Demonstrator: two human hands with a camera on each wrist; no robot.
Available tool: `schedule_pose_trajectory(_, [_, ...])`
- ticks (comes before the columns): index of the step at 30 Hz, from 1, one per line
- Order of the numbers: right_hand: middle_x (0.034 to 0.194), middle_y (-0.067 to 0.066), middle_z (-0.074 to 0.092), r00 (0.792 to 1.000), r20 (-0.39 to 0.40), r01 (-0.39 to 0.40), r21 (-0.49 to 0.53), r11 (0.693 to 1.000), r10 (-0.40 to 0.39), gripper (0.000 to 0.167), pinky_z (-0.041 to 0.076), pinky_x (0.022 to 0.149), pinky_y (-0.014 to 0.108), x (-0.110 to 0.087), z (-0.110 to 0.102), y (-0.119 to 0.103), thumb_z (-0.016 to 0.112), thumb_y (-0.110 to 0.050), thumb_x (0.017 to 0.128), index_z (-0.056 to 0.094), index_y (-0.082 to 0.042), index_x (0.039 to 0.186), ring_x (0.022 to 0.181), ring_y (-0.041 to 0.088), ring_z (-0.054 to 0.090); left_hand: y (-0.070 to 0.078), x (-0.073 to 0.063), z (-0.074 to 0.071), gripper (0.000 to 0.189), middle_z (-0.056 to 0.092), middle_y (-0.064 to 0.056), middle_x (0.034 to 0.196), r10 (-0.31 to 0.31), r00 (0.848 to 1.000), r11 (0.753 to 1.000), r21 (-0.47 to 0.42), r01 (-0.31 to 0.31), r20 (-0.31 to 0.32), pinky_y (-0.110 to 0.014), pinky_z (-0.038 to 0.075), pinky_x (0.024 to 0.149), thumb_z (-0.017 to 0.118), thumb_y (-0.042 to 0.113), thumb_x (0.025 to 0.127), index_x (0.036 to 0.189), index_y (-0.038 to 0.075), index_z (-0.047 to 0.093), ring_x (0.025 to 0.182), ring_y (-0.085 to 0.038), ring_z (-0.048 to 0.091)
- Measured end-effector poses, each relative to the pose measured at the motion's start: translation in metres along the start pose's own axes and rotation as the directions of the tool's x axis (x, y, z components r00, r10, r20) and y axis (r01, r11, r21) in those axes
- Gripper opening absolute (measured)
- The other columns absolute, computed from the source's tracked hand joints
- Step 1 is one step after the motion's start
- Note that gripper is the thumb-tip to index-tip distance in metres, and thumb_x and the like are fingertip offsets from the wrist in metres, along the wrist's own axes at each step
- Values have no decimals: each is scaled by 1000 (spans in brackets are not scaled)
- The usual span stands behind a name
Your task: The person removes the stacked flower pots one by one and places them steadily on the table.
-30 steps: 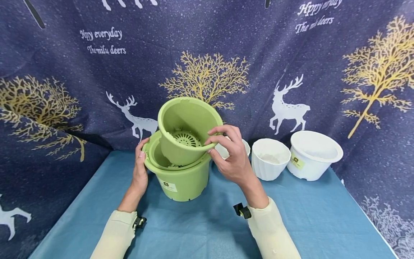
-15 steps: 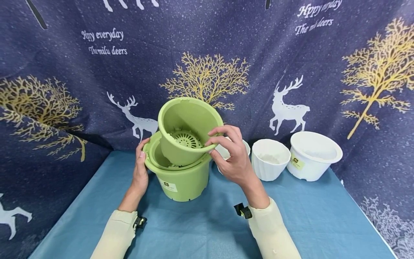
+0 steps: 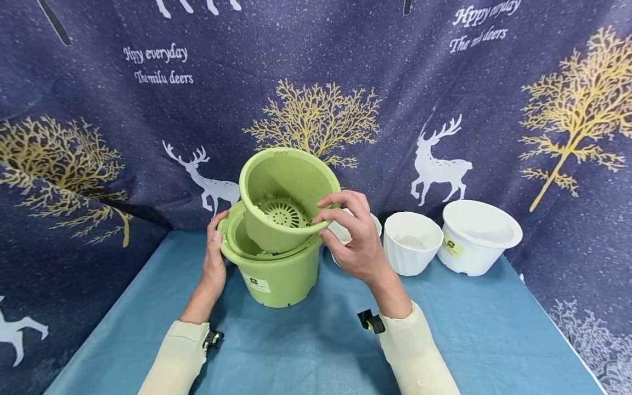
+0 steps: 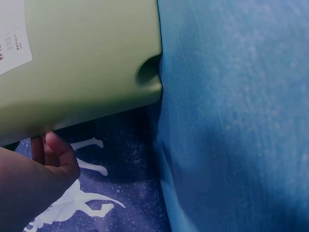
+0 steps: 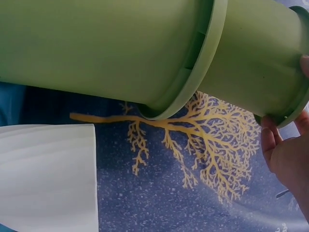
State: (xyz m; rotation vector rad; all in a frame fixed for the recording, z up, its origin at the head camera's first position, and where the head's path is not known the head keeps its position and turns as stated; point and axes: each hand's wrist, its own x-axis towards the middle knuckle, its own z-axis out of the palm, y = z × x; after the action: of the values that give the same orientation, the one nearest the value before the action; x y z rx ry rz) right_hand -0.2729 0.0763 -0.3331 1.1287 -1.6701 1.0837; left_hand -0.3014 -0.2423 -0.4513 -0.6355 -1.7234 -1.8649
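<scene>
In the head view a large green flowerpot point(image 3: 288, 278) with a label stands on the table, and another green pot point(image 3: 240, 233) is nested inside it. A smaller green flowerpot point(image 3: 276, 238) with a slotted bottom leans tilted in their mouth, raised at the right. My left hand point(image 3: 214, 263) grips the large pot's rim at its left side; the left wrist view shows its fingertips point(image 4: 55, 145) by the pot wall. My right hand point(image 3: 356, 236) pinches the tilted pot's rim at the right, fingers over the inside and thumb below, as the right wrist view also shows.
To the right, a white fluted pot point(image 3: 412, 258) and a white round pot point(image 3: 476, 258) with a label stand in a row. Another white pot point(image 3: 340, 230) is partly hidden behind my right hand. Blue cloth point(image 3: 306, 351) covers the table, and a patterned curtain point(image 3: 316, 49) hangs behind.
</scene>
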Motion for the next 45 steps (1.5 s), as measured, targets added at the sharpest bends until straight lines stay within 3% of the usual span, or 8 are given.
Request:
schedule_pose_trajectory(12, [119, 14, 67, 1000, -2, -2, 2, 1000, 2, 9, 35, 109, 54, 0, -1, 0, 73, -7, 92, 77, -12, 98, 120, 34, 56, -1, 0, 0, 56, 39, -13, 163, -7, 1000, 1000, 13, 7, -28, -23, 34, 114, 27, 30, 114, 162, 3, 34, 134, -15, 48])
schedule_pose_trajectory(20, [120, 13, 67, 1000, 12, -13, 6, 1000, 13, 10, 35, 109, 53, -1, 0, 0, 75, -7, 92, 77, -13, 99, 121, 34, 55, -1, 0, -1, 57, 36, -15, 164, -6, 1000, 1000, 13, 6, -13, -22, 33, 114, 25, 31, 114, 163, 2, 31, 135, -15, 47])
schedule_pose_trajectory(28, [119, 13, 67, 1000, 13, -9, 3, 1000, 9, 10, 35, 110, 54, -1, 0, 0, 74, -7, 91, 77, -13, 99, 121, 35, 54, -2, 0, 0, 57, 38, -9, 164, -11, 999, 1000, 21, 12, -33, -23, 33, 115, 28, 35, 114, 163, 7, 35, 136, -16, 48])
schedule_pose_trajectory(45, [118, 14, 68, 1000, -7, -3, -1, 1000, 3, 10, 35, 108, 52, 0, -2, 0, 74, -6, 90, 77, -12, 97, 119, 35, 56, 2, 2, 1, 56, 32, -15, 166, -7, 1000, 1000, 0, 7, -13, -22, 32, 115, 26, 26, 113, 161, -2, 31, 137, -14, 45])
